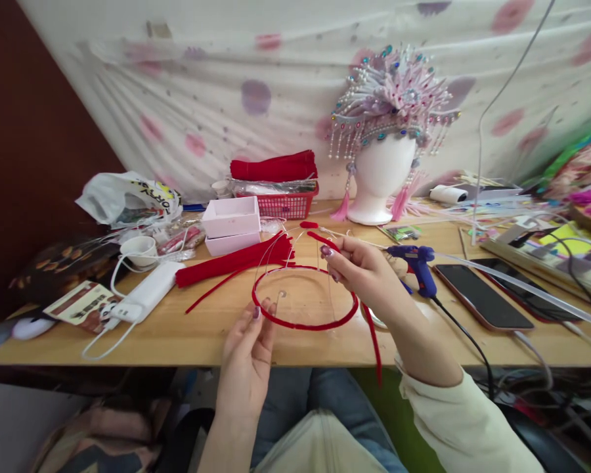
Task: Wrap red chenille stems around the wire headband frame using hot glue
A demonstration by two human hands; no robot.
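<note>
Pinching near-left rim of red ring [300,326] with left hand [249,351]; gripping far-right rim plus red strand [374,341] with right hand [367,272]. Spanning roughly level between both.

A wooden table [187,335] stretches beneath my left hand [246,361] and my right hand [364,272]. Beyond both hangs a white cloth [285,79] blotched pink and purple; far left of them stands a dark brown wall [34,131]. Light is soft, even.

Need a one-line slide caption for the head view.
Left hand and right hand hold a red wire hoop above the wooden table, beside a blue glue gun.
</note>
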